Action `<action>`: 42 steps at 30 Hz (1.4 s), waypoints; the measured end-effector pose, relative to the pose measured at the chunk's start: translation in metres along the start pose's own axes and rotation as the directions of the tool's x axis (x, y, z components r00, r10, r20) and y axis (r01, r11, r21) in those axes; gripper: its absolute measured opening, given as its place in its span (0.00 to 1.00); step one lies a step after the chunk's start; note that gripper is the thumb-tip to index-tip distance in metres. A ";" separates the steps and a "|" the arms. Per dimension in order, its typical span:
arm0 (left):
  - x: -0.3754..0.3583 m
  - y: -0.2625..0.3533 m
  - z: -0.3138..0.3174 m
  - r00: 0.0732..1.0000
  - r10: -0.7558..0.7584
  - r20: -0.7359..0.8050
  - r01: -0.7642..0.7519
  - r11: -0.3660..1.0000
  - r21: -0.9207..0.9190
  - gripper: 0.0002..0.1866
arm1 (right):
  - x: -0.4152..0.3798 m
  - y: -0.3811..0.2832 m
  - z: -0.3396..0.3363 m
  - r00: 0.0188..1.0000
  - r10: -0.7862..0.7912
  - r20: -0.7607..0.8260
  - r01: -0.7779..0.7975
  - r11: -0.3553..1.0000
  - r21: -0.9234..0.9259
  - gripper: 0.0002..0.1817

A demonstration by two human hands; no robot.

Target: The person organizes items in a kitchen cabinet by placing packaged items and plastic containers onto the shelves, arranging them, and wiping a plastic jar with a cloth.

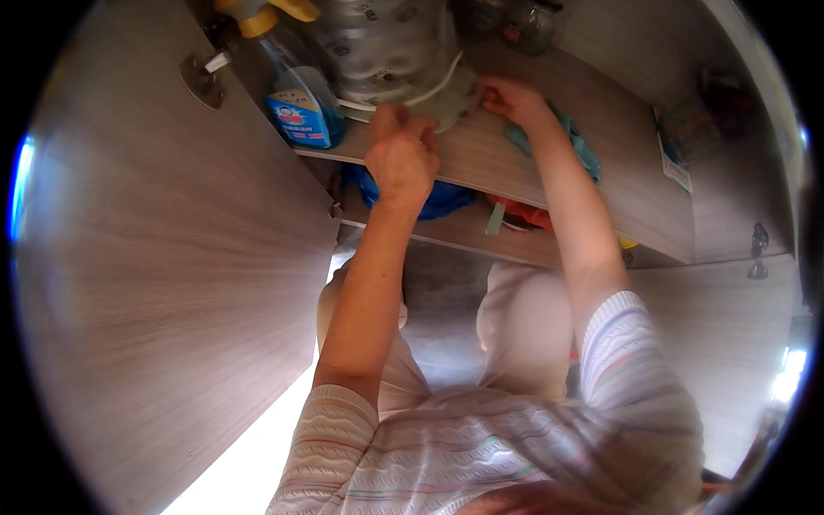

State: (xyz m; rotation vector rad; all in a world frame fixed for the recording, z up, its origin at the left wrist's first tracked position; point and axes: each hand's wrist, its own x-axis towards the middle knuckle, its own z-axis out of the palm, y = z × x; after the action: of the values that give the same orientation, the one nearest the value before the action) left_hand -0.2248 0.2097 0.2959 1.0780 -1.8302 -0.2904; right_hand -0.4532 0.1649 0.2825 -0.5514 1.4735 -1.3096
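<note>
Student: Head view. Where do the hands stand?

Instructor: Left hand [402, 163]: fingers curled in, at the shelf's front edge, before the plastic-wrapped bundle [382, 51]. Right hand [513, 99]: fingers bent, beside the bundle's right lower side. Whether either is gripping anything cannot be told; the fingertips are partly hidden.

Student: And the bundle's place?

Instructor: On the upper shelf [481, 163], just beyond the left hand and to the left of the right hand. A spray bottle [300, 112] stands just beside it, left of the left hand. A teal cloth [579, 146] lies partly behind the right forearm, and a blue plastic bag [442, 202] sits on the level below the left hand.

Student: How is this step best done?

Instructor: The step appears to be handling the bundle at its base. In my judgement, the hands should work from opposite sides at an even height, with slow movements; a sudden sideways push to the left could topple the bottle. Thin wrapping may slip or tear, so the firm lower edge would be the safer hold.

Student: Describe the bundle's appearance.

Instructor: Broad and rounded, silvery-white under glossy, creased film, with small dark printed motifs. A white band [439, 86] curves around its lower right side. The top lies outside the frame; the contents cannot be identified.
</note>
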 end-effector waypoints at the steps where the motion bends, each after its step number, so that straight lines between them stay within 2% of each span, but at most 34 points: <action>1: 0.000 -0.001 0.000 1.000 0.006 0.005 -0.006 1.000 0.002 0.06 | 0.002 -0.004 0.003 1.000 -0.023 -0.011 0.022 0.997 -0.078 0.06; 2: 0.000 -0.002 0.000 1.000 0.010 0.010 -0.011 1.000 0.005 0.06 | 0.004 -0.006 0.005 0.999 -0.047 -0.020 0.043 0.987 -0.157 0.06; 5: 0.000 -0.007 0.003 0.998 -0.002 0.057 0.004 0.999 -0.037 0.07 | -0.001 -0.014 0.015 0.990 -0.081 -0.111 0.068 0.991 -0.119 0.06; 8: 0.000 -0.009 0.006 0.998 -0.013 0.069 0.017 0.998 -0.054 0.07 | 0.011 -0.013 0.018 0.990 -0.079 -0.113 0.069 0.994 -0.088 0.07; 11: 0.000 -0.009 0.006 0.997 -0.018 0.069 0.022 0.998 -0.062 0.07 | 0.018 -0.009 0.013 0.996 -0.064 -0.069 0.064 0.998 0.005 0.08; 14: 0.001 -0.014 0.008 0.997 -0.012 0.072 0.017 0.998 -0.066 0.07 | 0.022 -0.004 0.002 0.994 -0.019 0.111 -0.004 0.981 0.195 0.09; 17: 0.002 -0.014 0.007 0.999 0.028 0.041 -0.026 0.999 -0.039 0.07 | 0.025 -0.006 -0.007 0.989 0.048 0.140 -0.072 0.983 0.169 0.10; 20: 0.002 -0.013 0.007 0.999 0.023 0.041 -0.021 0.998 -0.056 0.07 | 0.023 -0.009 -0.005 0.987 0.055 0.151 -0.066 0.995 0.071 0.08; 24: 0.001 -0.013 0.007 0.999 0.026 0.041 -0.024 0.999 -0.047 0.07 | 0.016 -0.012 0.006 0.994 -0.053 0.098 0.076 0.966 -0.248 0.06; 29: -0.004 -0.007 0.001 0.995 -0.023 0.098 0.025 0.999 -0.021 0.11 | 0.007 -0.011 0.020 0.968 -0.252 0.018 0.216 0.787 -0.578 0.06; 32: -0.005 -0.011 0.000 0.995 -0.013 0.099 0.017 0.999 -0.035 0.12 | -0.001 -0.011 0.025 0.944 -0.328 0.049 0.248 0.601 -0.760 0.05; 35: -0.006 -0.014 -0.001 0.996 0.002 0.094 0.004 0.998 -0.064 0.11 | -0.003 -0.004 0.021 0.973 -0.230 -0.010 0.202 0.874 -0.441 0.05; 37: -0.006 -0.016 -0.002 0.995 -0.015 0.101 0.025 0.995 -0.093 0.09 | -0.007 -0.005 0.015 0.993 -0.116 -0.022 0.108 0.968 -0.225 0.05; 40: -0.006 -0.017 -0.002 0.992 -0.043 0.115 0.058 0.989 -0.137 0.07 | -0.014 -0.002 0.006 0.996 0.024 0.080 -0.025 1.000 0.009 0.05; 42: -0.006 -0.017 -0.002 0.993 -0.044 0.112 0.062 0.985 -0.161 0.05 | -0.018 0.001 0.003 0.984 0.097 0.150 -0.108 0.992 0.070 0.05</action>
State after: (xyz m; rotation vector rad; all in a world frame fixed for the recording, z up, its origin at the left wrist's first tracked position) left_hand -0.2132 0.2048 0.2828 1.0131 -1.8390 -0.5315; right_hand -0.4435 0.1792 0.2895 -0.5031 1.3076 -1.2150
